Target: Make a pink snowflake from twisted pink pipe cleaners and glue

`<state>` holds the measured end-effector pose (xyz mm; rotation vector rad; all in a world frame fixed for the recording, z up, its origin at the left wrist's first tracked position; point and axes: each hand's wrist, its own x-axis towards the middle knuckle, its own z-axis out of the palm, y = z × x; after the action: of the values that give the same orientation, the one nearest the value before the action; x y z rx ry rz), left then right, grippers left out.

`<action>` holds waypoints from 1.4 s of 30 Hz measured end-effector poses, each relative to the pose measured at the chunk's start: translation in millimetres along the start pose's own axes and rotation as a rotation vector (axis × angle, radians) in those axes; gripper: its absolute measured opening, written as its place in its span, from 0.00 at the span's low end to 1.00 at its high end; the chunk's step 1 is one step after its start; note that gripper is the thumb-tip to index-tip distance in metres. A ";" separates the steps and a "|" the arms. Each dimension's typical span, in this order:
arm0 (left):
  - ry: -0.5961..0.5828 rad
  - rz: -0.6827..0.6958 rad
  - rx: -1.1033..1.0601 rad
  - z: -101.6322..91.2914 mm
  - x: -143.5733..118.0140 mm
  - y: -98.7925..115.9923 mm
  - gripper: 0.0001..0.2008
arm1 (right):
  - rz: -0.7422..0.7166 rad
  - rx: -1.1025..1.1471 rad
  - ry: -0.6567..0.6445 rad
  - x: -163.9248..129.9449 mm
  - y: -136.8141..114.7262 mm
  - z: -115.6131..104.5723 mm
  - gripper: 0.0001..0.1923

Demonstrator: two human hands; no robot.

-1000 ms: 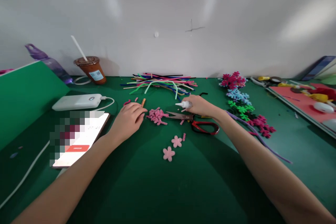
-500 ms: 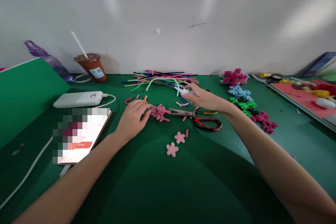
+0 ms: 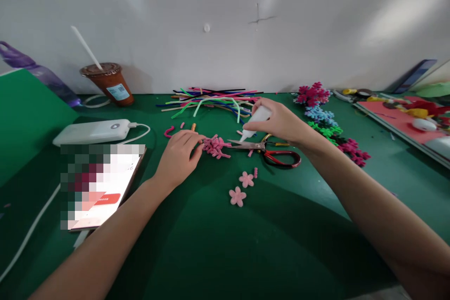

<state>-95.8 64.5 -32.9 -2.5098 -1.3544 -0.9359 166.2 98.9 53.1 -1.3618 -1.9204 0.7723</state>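
At far left, a green board (image 3: 31, 103) partly hides a purple water bottle (image 3: 45, 75); beside it, a lidded cup (image 3: 114, 78) holds brown drink, its label (image 3: 117, 92) too small to read. The hands are apart: the right hand (image 3: 281, 122) clasps a white squeeze bottle (image 3: 260, 114), nozzle slanting down at the scissors (image 3: 281, 159); the left hand (image 3: 180, 157) meets central pink chenille pieces (image 3: 217, 146), its grip unclear.

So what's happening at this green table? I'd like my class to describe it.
Someone is doing craft work with fuzzy pink pieces. The right hand holds a white bottle, nozzle downward, near the blades of the scissors. The left hand is at the edge of a pink cluster; whether it grips it is unclear. Two pale pink flowers lie nearer the person, and colourful stems are heaped by the wall.
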 end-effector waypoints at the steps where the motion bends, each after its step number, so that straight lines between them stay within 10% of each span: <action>1: -0.004 -0.002 -0.001 0.0 -0.1 -0.1 0.10 | 0.011 0.098 -0.009 -0.9 -0.1 2.9 0.16; 13: -0.041 0.012 0.012 0.2 1.8 0.9 0.09 | 0.358 1.125 -0.128 -0.6 6.4 35.9 0.22; 42: -0.062 0.006 0.001 4.0 2.8 -1.4 0.10 | 0.086 1.009 -0.103 -14.2 -2.5 34.5 0.22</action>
<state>-94.0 69.0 -34.7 -2.5608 -1.3635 -0.8630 141.2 81.4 31.5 -0.7585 -1.1977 1.5815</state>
